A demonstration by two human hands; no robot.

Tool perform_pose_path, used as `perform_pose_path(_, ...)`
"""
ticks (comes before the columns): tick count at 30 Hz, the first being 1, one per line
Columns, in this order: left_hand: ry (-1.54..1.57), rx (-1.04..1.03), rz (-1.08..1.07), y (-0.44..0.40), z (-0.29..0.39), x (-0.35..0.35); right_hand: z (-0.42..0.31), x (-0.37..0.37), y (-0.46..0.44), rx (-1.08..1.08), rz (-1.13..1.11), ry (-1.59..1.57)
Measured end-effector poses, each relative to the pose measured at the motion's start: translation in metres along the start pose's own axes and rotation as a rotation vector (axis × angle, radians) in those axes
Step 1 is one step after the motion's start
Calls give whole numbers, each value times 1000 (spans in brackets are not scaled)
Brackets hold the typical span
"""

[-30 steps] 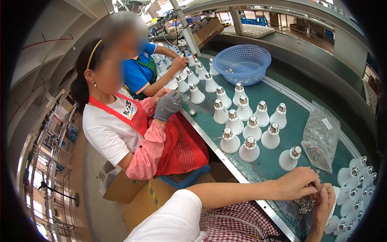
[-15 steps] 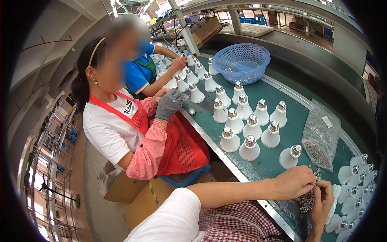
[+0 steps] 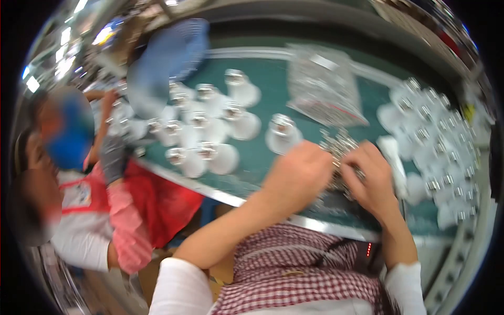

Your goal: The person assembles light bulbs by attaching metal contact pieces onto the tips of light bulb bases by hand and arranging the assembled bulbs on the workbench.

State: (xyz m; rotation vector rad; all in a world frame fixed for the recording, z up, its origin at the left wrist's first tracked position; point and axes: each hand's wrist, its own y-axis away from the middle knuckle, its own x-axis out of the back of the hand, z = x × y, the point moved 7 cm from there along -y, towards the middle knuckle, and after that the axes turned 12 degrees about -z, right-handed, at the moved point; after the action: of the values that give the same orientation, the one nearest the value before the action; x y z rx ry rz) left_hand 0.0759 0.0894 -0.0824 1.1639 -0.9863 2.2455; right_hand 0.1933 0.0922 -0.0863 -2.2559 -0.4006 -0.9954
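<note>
A pile of small metal parts (image 3: 338, 144) lies on the green tabletop between my two hands. My left hand (image 3: 302, 170) is over the pile's left side, its fingers bent and smeared by motion. At the right edge of the pile is my right hand (image 3: 369, 176), thumb and fingers curled; whether either hand holds a part is too blurred to tell. Beyond the pile lies a clear plastic bag of thin metal pieces (image 3: 325, 86). One white bulb housing with a metal cap (image 3: 283, 135) stands just left of the pile. A white cloth-like item (image 3: 392, 165) is beside my right hand.
Several white bulb housings (image 3: 218, 157) stand at the left, and another group (image 3: 420, 134) fills the right. A blue basket (image 3: 176, 55) is at the back left. A co-worker's gloved hand (image 3: 113, 157) and pink sleeve (image 3: 127, 226) are at the far left.
The view has swung right, so the co-workers and basket now appear farther left, with strong blur. My hands have moved apart over the parts pile.
</note>
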Motion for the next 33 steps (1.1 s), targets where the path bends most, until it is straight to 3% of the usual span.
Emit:
perform_pose_path(8,-60,86,110,-1,-7,-1,-7,-12,-4,-10,119,239)
perform_pose_path(10,35,100,103,0,-16,1,1,-7,-4,-53,77,97)
perform_pose_path(12,79,106,49,2,-22,7,30,-15,-1,-406,-118,-532)
perform_pose_path(16,173,98,-89,-1,-23,8,32,-21,-8,-487,-297,-693)
perform_pose_path(22,270,89,-135,-1,-21,3,38,-36,-3,-466,-343,-921)
perform_pose_path(33,165,72,6,-1,-13,8,39,-45,-1,-514,-362,-1116)
